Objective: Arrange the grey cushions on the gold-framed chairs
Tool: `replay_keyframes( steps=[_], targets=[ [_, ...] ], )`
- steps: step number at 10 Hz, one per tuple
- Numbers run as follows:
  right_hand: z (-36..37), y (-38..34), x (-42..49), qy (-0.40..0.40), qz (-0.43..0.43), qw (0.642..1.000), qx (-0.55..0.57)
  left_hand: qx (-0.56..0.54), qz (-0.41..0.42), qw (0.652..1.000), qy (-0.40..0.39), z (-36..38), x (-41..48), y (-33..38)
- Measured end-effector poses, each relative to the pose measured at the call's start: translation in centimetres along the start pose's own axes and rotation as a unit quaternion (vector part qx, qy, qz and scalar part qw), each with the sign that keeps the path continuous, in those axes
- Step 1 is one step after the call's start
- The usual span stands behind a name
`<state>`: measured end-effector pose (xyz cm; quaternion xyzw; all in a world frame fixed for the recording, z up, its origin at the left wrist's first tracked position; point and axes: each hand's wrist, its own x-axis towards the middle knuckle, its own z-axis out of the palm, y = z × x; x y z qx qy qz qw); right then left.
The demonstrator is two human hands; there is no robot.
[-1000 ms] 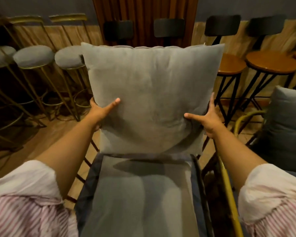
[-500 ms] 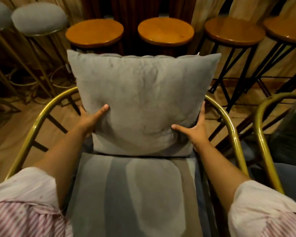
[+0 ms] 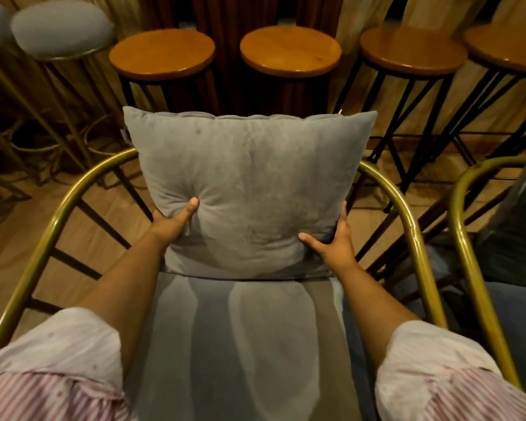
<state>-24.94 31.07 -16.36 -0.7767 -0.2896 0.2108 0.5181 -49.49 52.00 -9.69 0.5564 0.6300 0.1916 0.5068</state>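
A square grey cushion (image 3: 249,183) stands upright at the back of a gold-framed chair (image 3: 407,226), its lower edge resting on the grey seat pad (image 3: 243,338). My left hand (image 3: 173,221) grips its lower left side, thumb pressed into the fabric. On the lower right side my right hand (image 3: 334,241) holds it, thumb across the front. The chair's curved gold rail runs around both sides of the cushion; its middle is hidden behind the cushion.
A second gold-framed chair (image 3: 468,238) stands at the right with a dark cushion (image 3: 520,238) on it. Behind are several round wooden stools (image 3: 289,50) on black legs and grey padded stools (image 3: 61,28) on gold legs at the left. The floor is wood.
The cushion has come down and back onto the seat, against the chair's rail. Both hands slid lower on its sides, and my view tilted downward.
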Motion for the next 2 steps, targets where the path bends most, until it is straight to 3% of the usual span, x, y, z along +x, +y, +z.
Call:
replay_keyframes(
  steps=[2],
  targets=[
    [-1.5,-1.7,-2.9,-0.073,0.082,0.985,-0.135,0.069,-0.007,0.991,-0.111,-0.7,-7.7,0.8]
  ],
)
